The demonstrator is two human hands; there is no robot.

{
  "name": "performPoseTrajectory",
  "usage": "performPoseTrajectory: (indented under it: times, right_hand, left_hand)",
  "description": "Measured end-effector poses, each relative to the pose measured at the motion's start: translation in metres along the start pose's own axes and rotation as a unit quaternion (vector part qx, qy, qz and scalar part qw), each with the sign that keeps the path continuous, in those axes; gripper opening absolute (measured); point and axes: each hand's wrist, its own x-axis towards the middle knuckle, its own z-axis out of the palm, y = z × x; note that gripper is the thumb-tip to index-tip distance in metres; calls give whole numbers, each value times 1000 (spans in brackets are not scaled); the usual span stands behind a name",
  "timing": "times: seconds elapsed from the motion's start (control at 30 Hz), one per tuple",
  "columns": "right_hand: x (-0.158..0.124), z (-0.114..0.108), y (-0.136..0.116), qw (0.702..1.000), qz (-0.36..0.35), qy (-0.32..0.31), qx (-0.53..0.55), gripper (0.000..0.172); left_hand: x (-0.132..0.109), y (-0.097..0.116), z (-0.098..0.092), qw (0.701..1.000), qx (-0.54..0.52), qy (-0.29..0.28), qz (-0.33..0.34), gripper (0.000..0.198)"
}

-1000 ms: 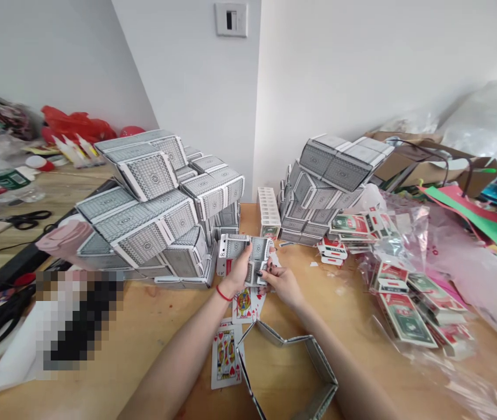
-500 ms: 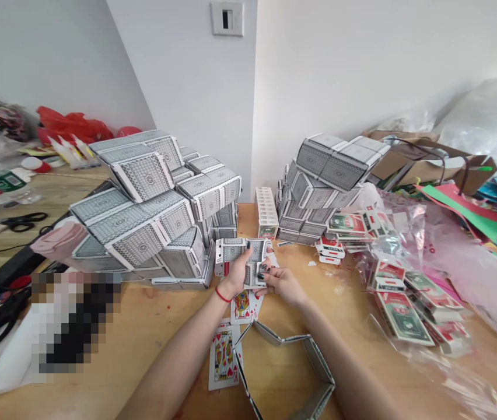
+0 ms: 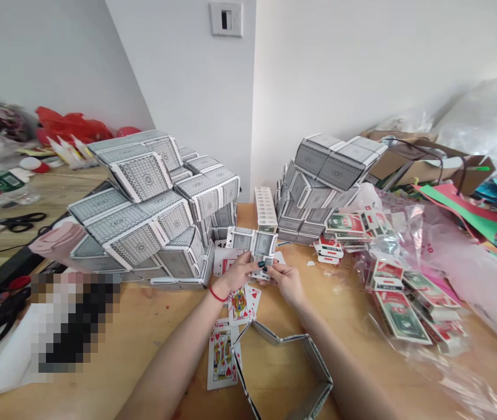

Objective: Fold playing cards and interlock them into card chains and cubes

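Both hands hold a joined piece of playing cards (image 3: 264, 242) with grey patterned backs, raised above the wooden table. My left hand (image 3: 238, 274) is closed on its lower left side, the dark-nailed thumb across the front. Against the lower right part, my right hand (image 3: 287, 281) pinches with thumb and finger. Face-up cards lie below: a king of hearts (image 3: 223, 357) and another picture card (image 3: 240, 304). Between my forearms stands an angular ring of folded cards (image 3: 319, 363), its near end cut off by the frame.
Stacked blocks built of cards rise at the left (image 3: 143, 221) and right (image 3: 318, 195). A row of card boxes (image 3: 265, 209) stands between them. Green and red card boxes (image 3: 401, 318) and plastic wrap lie to the right; scissors (image 3: 21, 221) lie at the left.
The held card piece has turned more upright and its left part has swung up. My left hand has moved from across its middle to its lower edge, nearer my right hand.
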Motion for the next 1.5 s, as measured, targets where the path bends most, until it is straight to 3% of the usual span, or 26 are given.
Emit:
performPoseTrajectory:
  times: [0.17, 0.23, 0.57, 0.9, 1.0, 1.23, 1.4, 1.5]
  right_hand:
    - [2, -6, 9, 992, -49, 46, -106, 23]
    - [1, -7, 11, 982, -70, 68, -160, 23]
    - [-1, -4, 9, 979, -67, 59, -184, 28]
    - [-1, -3, 0, 997, -30, -50, -47, 27]
    - [-2, -1, 2, 998, -18, -43, -30, 30]
    - [0, -1, 2, 999, -16, 11, -31, 31]
    - [1, -8, -2, 998, -43, 48, 12, 28]
    - [2, -14, -4, 993, -57, 69, 75, 25]
  left_hand:
    - [5, -9, 16, 973, 139, 167, 70, 36]
    - [7, -13, 20, 961, 160, 205, 92, 31]
    - [10, -15, 25, 960, 123, 232, 100, 18]
    - [12, -14, 21, 946, 169, 248, 125, 17]
    - [12, -16, 19, 938, 198, 255, 128, 18]
    - [10, -14, 20, 939, 204, 233, 148, 18]
    - [6, -12, 8, 988, 66, 97, 105, 26]
    - [5, -11, -1, 990, -58, 34, 121, 39]
